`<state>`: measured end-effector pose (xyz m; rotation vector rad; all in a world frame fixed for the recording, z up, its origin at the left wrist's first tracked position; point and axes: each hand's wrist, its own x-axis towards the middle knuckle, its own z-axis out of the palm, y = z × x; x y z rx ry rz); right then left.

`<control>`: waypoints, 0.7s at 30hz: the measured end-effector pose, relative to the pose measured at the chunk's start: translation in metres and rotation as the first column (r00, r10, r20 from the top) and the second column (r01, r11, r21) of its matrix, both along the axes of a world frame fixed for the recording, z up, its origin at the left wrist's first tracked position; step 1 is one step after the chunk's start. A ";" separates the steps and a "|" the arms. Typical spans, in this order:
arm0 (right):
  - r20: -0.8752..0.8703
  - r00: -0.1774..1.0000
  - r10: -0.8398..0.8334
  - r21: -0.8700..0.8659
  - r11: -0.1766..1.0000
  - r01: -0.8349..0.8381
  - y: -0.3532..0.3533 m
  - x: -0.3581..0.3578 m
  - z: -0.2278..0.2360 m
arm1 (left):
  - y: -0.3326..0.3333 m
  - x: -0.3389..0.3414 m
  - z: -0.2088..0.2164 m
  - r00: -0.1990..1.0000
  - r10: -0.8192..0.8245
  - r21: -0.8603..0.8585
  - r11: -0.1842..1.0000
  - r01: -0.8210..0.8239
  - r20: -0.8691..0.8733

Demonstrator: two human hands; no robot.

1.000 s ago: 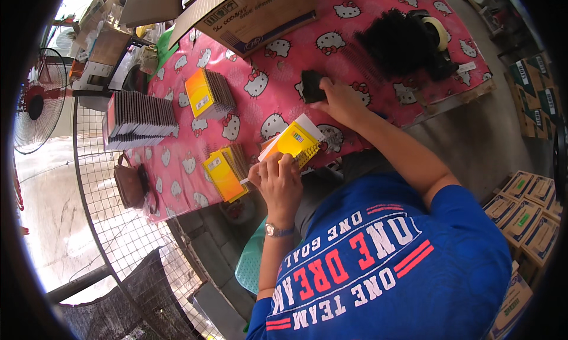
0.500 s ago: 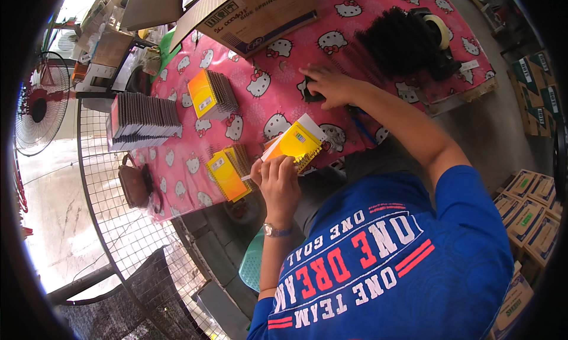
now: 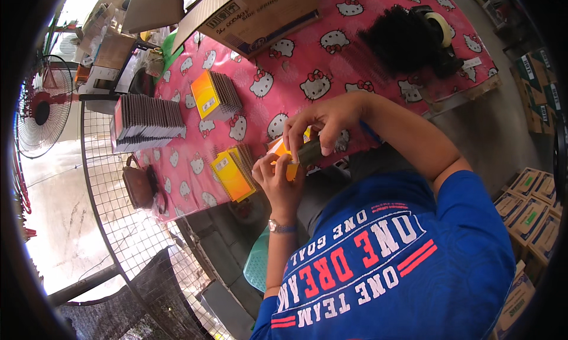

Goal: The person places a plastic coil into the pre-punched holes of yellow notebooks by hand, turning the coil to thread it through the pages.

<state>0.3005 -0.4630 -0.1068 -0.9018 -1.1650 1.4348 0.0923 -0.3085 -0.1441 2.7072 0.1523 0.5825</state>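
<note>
My left hand (image 3: pixel 277 183) is closed at the lower edge of a yellow-and-orange spiral notebook (image 3: pixel 276 144), its fingertips pinched near the binding. Over the same notebook bends my right hand (image 3: pixel 325 120), gripping a dark, stubby tool (image 3: pixel 310 153) whose exact kind I cannot make out. The tool's end meets the left fingertips at the notebook's edge. Both hands hide most of the cover. Just left of them lies a small stack of yellow spiral notebooks (image 3: pixel 232 179). Farther back stands another yellow notebook stack (image 3: pixel 208 97).
A tall row of spiral-bound notebooks (image 3: pixel 148 124) stands at the table's left, with a brown pouch (image 3: pixel 137 183) nearer me. At the back is a cardboard box (image 3: pixel 257 20). A black bristly heap (image 3: pixel 396 41) and a tape roll (image 3: pixel 438 29) lie at right on the pink tablecloth (image 3: pixel 361 59).
My right hand has come back from farther up the table with the dark tool and now meets my left hand at the notebook. The left hand stays in nearly the same place.
</note>
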 end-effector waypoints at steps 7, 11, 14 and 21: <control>0.001 1.000 -0.018 -0.021 1.000 0.018 0.001 0.000 0.000 | 0.001 0.001 0.007 0.999 -0.028 -0.005 1.000 0.029 0.018; 0.642 0.758 -0.116 -0.086 0.971 0.222 0.007 0.001 0.000 | 0.009 -0.006 0.007 1.000 -0.011 -0.070 0.997 0.012 0.027; -0.032 0.999 -0.011 0.033 0.999 0.012 0.011 -0.004 0.006 | 0.020 -0.004 0.007 0.998 0.021 -0.159 0.987 -0.011 0.065; 0.111 0.994 -0.003 0.010 1.000 0.002 0.021 -0.001 -0.001 | 0.032 -0.009 0.004 0.999 0.020 -0.242 0.970 -0.013 0.027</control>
